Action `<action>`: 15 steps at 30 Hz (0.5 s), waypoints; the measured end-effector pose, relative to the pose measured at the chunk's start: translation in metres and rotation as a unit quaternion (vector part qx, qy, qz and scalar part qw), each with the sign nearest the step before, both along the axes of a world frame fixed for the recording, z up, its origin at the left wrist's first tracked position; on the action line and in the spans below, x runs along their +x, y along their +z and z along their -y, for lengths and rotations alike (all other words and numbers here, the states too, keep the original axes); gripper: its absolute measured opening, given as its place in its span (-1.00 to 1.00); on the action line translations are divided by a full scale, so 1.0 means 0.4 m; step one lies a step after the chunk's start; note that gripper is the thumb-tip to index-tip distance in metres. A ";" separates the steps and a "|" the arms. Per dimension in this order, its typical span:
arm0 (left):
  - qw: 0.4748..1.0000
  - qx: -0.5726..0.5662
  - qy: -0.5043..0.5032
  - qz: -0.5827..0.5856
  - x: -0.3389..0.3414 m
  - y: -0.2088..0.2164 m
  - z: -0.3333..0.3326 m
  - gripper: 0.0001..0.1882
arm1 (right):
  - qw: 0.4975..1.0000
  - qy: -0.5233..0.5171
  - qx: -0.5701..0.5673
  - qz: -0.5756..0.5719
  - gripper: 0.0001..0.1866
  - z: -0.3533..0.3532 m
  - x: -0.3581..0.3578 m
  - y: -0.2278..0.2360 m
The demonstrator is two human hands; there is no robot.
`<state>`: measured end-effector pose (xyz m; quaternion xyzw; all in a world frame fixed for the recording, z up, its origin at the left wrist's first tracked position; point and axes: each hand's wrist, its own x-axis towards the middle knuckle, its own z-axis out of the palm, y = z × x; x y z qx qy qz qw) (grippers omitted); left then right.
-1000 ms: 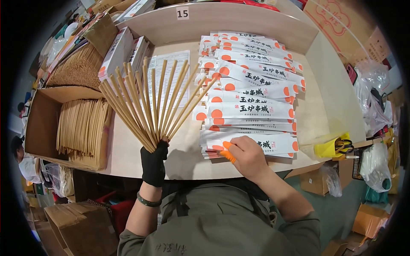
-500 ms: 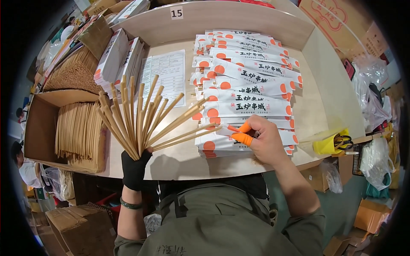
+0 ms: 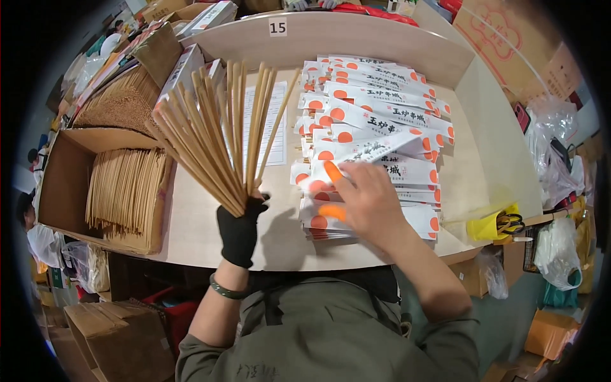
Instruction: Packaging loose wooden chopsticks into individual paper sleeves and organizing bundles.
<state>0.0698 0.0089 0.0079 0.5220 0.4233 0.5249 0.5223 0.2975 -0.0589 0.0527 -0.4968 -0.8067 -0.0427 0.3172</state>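
Note:
My left hand [image 3: 239, 234], in a black glove, is closed round the lower ends of a fanned bunch of wooden chopsticks [image 3: 213, 137]. The chopsticks point up and away over the table. My right hand [image 3: 366, 202] has orange finger covers on thumb and forefinger, which are spread apart. It is over the near part of a pile of white paper chopstick sleeves [image 3: 414, 173] with orange dots and dark print. Just beyond the fingers, one slightly blurred sleeve [image 3: 377, 150] slants across the pile. Its near end is partly hidden by the forefinger.
At the left, a cardboard box [image 3: 63, 191] holds many loose chopsticks [image 3: 124, 191]; another stack of sticks [image 3: 118, 102] is behind it. A printed sheet [image 3: 277, 130] lies on the table [image 3: 254, 248]. Low walls edge the table. Scissors [image 3: 509, 223] sit in a yellow holder [image 3: 485, 227] at right.
My right fingers have parted from the sleeve they pinched, which now slants over the pile. My left hand has moved right with the chopsticks, whose fan has narrowed. The view has shifted slightly.

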 end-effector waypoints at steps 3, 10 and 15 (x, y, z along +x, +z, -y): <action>0.988 -0.051 0.012 -0.142 -0.045 0.013 0.004 -0.89 | 0.996 0.004 -0.088 0.022 -0.68 0.070 0.001 -0.064; 0.990 -0.107 0.000 -0.093 -0.046 0.001 0.035 -0.81 | 0.999 -0.021 -0.024 0.007 -0.88 0.108 -0.013 -0.143; 0.991 -0.122 -0.008 -0.058 -0.073 -0.018 0.036 -0.79 | 0.996 -0.048 -0.042 -0.069 -0.84 0.110 -0.012 -0.135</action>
